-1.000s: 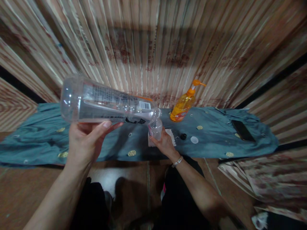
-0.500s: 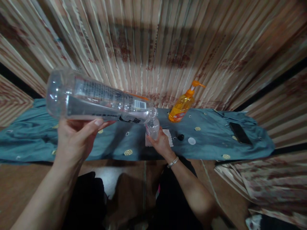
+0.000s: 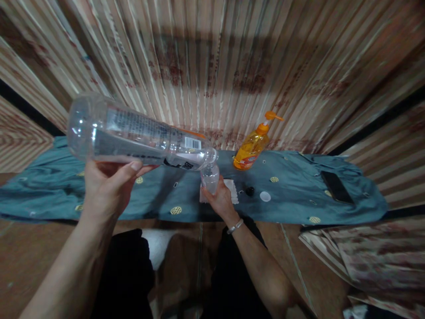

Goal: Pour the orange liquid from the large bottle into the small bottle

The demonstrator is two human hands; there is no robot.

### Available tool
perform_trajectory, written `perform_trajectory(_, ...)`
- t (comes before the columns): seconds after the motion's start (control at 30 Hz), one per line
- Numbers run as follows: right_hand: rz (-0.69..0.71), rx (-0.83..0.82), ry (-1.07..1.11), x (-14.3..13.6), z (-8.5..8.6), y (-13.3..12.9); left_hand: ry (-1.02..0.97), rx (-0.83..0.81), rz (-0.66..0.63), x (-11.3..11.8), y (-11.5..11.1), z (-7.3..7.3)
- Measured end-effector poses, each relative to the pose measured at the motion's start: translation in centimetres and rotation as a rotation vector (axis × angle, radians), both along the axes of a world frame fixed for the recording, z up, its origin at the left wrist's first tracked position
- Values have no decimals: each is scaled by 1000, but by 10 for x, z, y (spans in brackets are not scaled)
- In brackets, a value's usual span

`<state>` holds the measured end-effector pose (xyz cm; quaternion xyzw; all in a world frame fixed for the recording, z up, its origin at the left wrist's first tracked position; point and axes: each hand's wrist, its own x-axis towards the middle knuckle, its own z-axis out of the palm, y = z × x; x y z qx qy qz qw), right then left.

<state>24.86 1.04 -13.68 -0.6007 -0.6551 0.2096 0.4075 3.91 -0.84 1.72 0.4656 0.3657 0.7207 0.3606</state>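
A large clear labelled bottle lies tilted in the air, its mouth at the top of a small clear bottle. My left hand is wrapped round the large bottle from below, near its base. My right hand grips the small bottle, which stands over a white cloth. Liquid inside the small bottle is too faint to make out. Right of my right hand lie a small black cap and a round white disc.
Behind the cap stands an orange pump bottle. A black phone lies at the right on the teal tablecloth. A striped, pleated curtain hangs close behind the table.
The view has shifted slightly. Both hands keep their grips, and the two bottles remain mouth to mouth with almost no movement.
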Motion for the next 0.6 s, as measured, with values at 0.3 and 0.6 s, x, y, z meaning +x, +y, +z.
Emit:
perform_trajectory(0.3,-5,-19,16,0,2,0,7,-19,5,1,1,2)
perform_trajectory(0.6,4,-31,28,2,5,0,-1,-12,-2,-2,5,-2)
